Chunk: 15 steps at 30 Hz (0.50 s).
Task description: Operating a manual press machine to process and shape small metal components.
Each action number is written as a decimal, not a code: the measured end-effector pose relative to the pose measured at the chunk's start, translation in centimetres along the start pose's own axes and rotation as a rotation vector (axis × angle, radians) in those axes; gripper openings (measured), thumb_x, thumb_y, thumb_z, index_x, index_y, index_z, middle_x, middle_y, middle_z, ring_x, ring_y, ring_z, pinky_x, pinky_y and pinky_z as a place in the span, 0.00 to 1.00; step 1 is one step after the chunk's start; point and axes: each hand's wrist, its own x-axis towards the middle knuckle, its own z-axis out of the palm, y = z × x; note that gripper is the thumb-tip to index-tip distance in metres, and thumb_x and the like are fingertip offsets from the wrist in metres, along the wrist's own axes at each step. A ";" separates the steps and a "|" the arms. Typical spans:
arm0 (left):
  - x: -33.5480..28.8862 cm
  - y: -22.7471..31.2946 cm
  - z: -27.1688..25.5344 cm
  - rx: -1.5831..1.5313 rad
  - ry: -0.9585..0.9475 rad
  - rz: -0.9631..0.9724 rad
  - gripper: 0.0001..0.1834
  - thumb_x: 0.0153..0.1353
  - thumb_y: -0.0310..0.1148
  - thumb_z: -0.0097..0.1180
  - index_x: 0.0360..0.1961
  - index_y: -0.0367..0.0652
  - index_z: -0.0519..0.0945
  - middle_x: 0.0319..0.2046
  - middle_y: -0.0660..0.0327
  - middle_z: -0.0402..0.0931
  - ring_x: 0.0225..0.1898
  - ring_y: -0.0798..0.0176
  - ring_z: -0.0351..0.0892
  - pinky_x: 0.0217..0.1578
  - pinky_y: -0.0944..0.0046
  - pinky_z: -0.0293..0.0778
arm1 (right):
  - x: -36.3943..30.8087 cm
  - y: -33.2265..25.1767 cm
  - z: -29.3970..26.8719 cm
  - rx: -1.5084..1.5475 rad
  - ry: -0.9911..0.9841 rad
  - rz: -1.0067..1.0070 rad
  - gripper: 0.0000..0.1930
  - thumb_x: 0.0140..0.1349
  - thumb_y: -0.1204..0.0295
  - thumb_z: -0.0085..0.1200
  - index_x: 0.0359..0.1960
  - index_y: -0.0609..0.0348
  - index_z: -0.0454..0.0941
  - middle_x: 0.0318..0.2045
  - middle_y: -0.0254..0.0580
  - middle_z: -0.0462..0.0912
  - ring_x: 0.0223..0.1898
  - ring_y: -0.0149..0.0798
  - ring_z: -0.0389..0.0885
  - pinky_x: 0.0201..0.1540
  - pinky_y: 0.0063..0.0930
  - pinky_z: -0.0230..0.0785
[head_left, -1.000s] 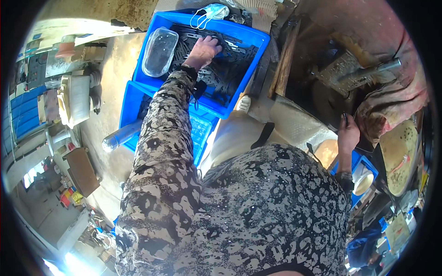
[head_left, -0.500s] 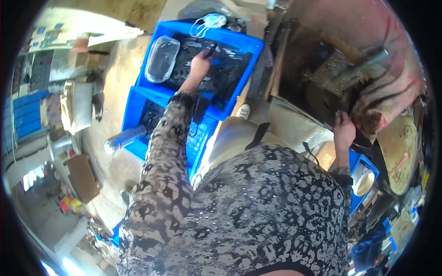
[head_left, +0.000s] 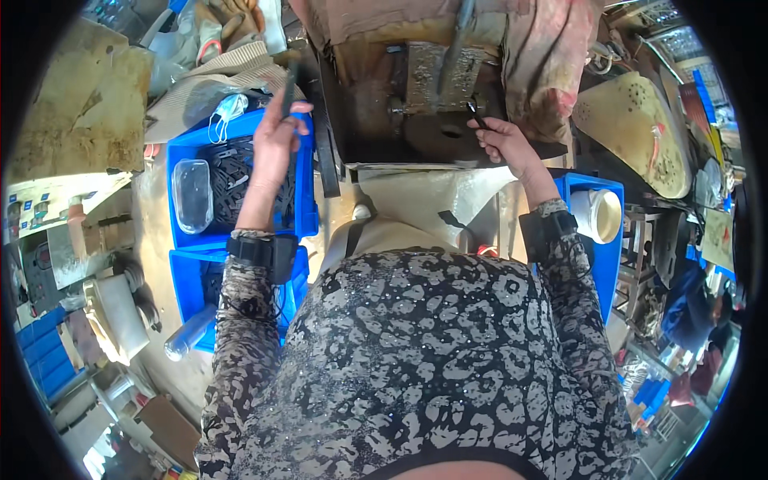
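My left hand (head_left: 274,148) is raised over the far edge of the upper blue bin (head_left: 306,176). It is closed on a dark, flat, narrow piece (head_left: 291,84), blurred by motion, while a couple of its fingers stick out. Many small dark flat pieces (head_left: 238,180) fill that bin, beside a clear plastic tub (head_left: 193,196). Over the dark round plate (head_left: 440,138) of the machine, my right hand (head_left: 508,146) pinches a slim dark stick-like object (head_left: 475,116); its exact kind is too small to tell. Behind the plate stands a wet metal block (head_left: 436,80).
A lower blue bin (head_left: 186,300) holds a clear bottle-like cylinder (head_left: 190,334). A face mask (head_left: 229,109) lies at the upper bin's far rim. Stained cloth (head_left: 548,64) drapes the machine's right side. Another blue bin (head_left: 612,264) at right holds a white tub (head_left: 600,216).
The view has swung right toward the machine. My left hand has lifted out of the bin with the dark flat piece, and my right hand has come over the plate.
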 end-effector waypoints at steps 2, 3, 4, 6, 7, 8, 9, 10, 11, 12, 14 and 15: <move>-0.3 0.4 2.5 0.050 -0.069 0.048 0.32 0.61 0.19 0.39 0.68 0.50 0.60 0.48 0.60 0.76 0.28 0.76 0.72 0.21 0.77 0.65 | -0.2 -0.2 -0.1 0.089 -0.069 -0.031 0.17 0.63 0.74 0.48 0.54 0.62 0.73 0.23 0.27 0.71 0.18 0.21 0.63 0.20 0.15 0.56; -0.5 0.5 3.6 0.069 -0.115 0.067 0.33 0.62 0.19 0.39 0.69 0.51 0.59 0.50 0.59 0.75 0.29 0.76 0.73 0.22 0.78 0.66 | -0.3 -0.3 0.0 0.091 -0.063 -0.038 0.17 0.64 0.74 0.48 0.55 0.61 0.73 0.24 0.27 0.72 0.19 0.21 0.64 0.21 0.15 0.56; -0.5 0.4 4.8 0.108 -0.149 0.081 0.33 0.62 0.18 0.37 0.69 0.53 0.60 0.50 0.59 0.75 0.28 0.76 0.73 0.22 0.78 0.66 | -0.4 -0.3 -0.1 0.096 -0.070 -0.048 0.17 0.65 0.73 0.48 0.55 0.61 0.73 0.24 0.28 0.73 0.19 0.20 0.65 0.21 0.14 0.56; -0.6 -0.1 7.0 0.181 -0.218 0.134 0.35 0.61 0.15 0.36 0.69 0.58 0.61 0.51 0.59 0.75 0.25 0.77 0.72 0.21 0.78 0.67 | -0.5 -0.4 -0.2 0.089 -0.076 -0.071 0.17 0.66 0.71 0.47 0.56 0.61 0.73 0.25 0.29 0.74 0.19 0.21 0.65 0.21 0.14 0.56; -0.5 -0.5 7.9 0.257 -0.234 0.219 0.36 0.59 0.14 0.37 0.68 0.57 0.63 0.50 0.59 0.75 0.25 0.76 0.72 0.22 0.77 0.68 | -0.6 -0.5 -0.2 0.078 -0.074 -0.084 0.17 0.66 0.71 0.47 0.56 0.61 0.73 0.24 0.30 0.74 0.18 0.21 0.65 0.21 0.14 0.57; -0.5 -0.9 8.6 0.296 -0.245 0.256 0.37 0.58 0.13 0.38 0.67 0.57 0.64 0.50 0.58 0.76 0.25 0.75 0.72 0.23 0.75 0.69 | -0.6 -0.5 -0.2 0.069 -0.081 -0.103 0.17 0.67 0.71 0.47 0.56 0.61 0.73 0.24 0.30 0.75 0.18 0.21 0.66 0.21 0.14 0.57; -0.4 -1.3 9.2 0.338 -0.254 0.295 0.37 0.56 0.12 0.39 0.66 0.56 0.66 0.50 0.58 0.76 0.25 0.74 0.72 0.24 0.74 0.71 | -0.6 -0.6 -0.2 0.047 -0.070 -0.110 0.17 0.67 0.71 0.47 0.56 0.61 0.73 0.24 0.31 0.75 0.18 0.21 0.65 0.20 0.14 0.57; -0.4 -1.6 9.5 0.429 -0.237 0.394 0.38 0.53 0.09 0.40 0.63 0.55 0.70 0.47 0.56 0.77 0.23 0.70 0.72 0.26 0.71 0.73 | -0.7 -0.6 -0.2 0.030 -0.066 -0.121 0.17 0.67 0.70 0.47 0.56 0.61 0.73 0.24 0.31 0.75 0.17 0.21 0.65 0.20 0.15 0.57; -0.3 -2.1 9.5 0.488 -0.214 0.436 0.37 0.51 0.10 0.41 0.62 0.55 0.71 0.45 0.56 0.77 0.26 0.66 0.74 0.29 0.68 0.74 | -0.6 -0.6 -0.1 0.007 -0.047 -0.107 0.17 0.68 0.70 0.47 0.56 0.61 0.73 0.24 0.31 0.75 0.17 0.21 0.65 0.20 0.15 0.57; -0.3 -2.3 9.6 0.548 -0.198 0.464 0.37 0.50 0.10 0.42 0.60 0.55 0.72 0.43 0.55 0.77 0.28 0.61 0.76 0.32 0.65 0.76 | -0.7 -0.7 -0.1 0.003 -0.045 -0.102 0.17 0.68 0.69 0.47 0.56 0.60 0.73 0.24 0.31 0.75 0.16 0.21 0.64 0.19 0.14 0.55; -0.1 -2.9 9.7 0.613 -0.156 0.519 0.33 0.51 0.09 0.40 0.57 0.49 0.74 0.41 0.58 0.78 0.22 0.67 0.71 0.28 0.67 0.75 | -0.4 -0.7 0.0 0.014 -0.060 -0.095 0.17 0.68 0.69 0.47 0.57 0.57 0.73 0.23 0.29 0.73 0.16 0.20 0.62 0.18 0.14 0.52; 0.0 -3.2 9.7 0.612 -0.139 0.537 0.32 0.52 0.09 0.41 0.56 0.48 0.75 0.41 0.58 0.78 0.22 0.67 0.72 0.27 0.67 0.74 | -0.3 -0.6 0.0 0.018 -0.068 -0.092 0.17 0.68 0.69 0.48 0.57 0.56 0.73 0.22 0.29 0.72 0.16 0.19 0.61 0.17 0.14 0.51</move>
